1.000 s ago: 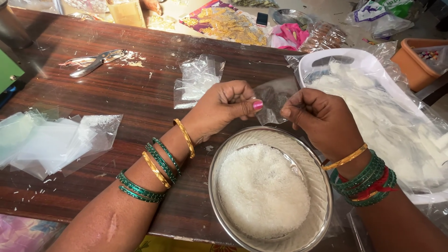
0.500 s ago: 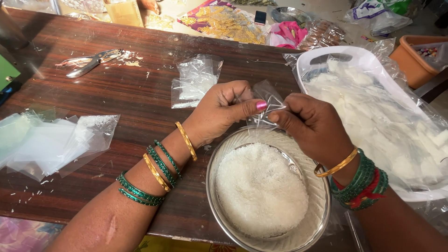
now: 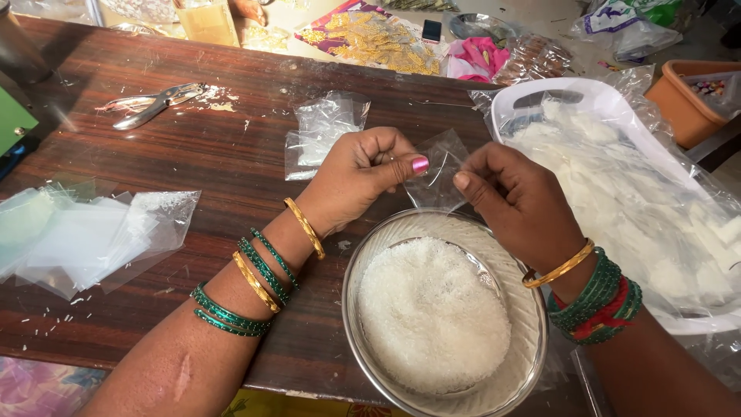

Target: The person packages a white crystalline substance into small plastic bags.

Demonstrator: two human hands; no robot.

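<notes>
Best to pinch only the mouth edges of the small clear pouch, pulling them gently apart above the steel bowl of white grains. Left hand curled, right hand bent inward, thumbs and forefingers pinching pouch between them.

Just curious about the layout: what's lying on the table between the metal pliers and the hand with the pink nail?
In the head view, a few small clear plastic bags lie on the wooden table between the pliers and the left hand.
</notes>
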